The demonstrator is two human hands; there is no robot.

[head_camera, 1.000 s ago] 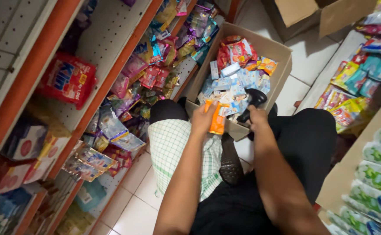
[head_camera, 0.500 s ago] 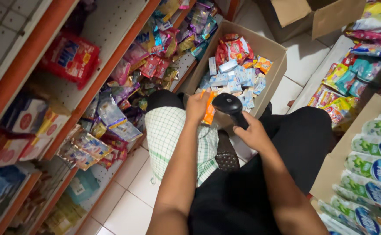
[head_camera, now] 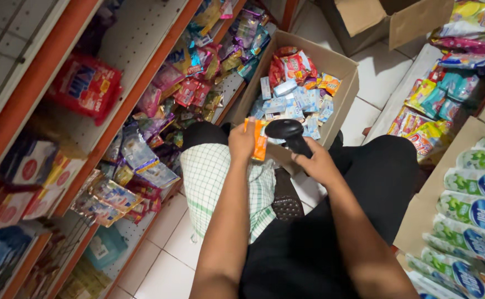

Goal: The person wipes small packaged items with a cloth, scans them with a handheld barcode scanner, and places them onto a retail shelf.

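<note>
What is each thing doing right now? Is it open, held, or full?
Left hand: shut on orange packet.
Right hand: shut on black scanner, aimed at the packet.
Box: open, holding packets.
Far box: flaps open.
Shelves: stocked.

A: Pkgs in my view? Small orange packet (head_camera: 259,140), upright, pinched in my left hand (head_camera: 242,141), just above the near wall of an open cardboard box (head_camera: 339,83).

B: What's in the box?

A: Pale blue sachets (head_camera: 293,105) in the middle, red bags (head_camera: 293,65) at the far end, a few orange ones at the right. Can't tell how many.

B: Left shelves?

A: Red soap pack (head_camera: 87,86) on the upper shelf; purple, pink and silver sachets (head_camera: 142,149) hanging along the edge below.

B: Right side?

A: Green-and-white packs with blue ovals (head_camera: 478,205) stacked in a carton (head_camera: 419,216), near my right knee. Yellow and teal bags (head_camera: 439,111) farther back.
</note>
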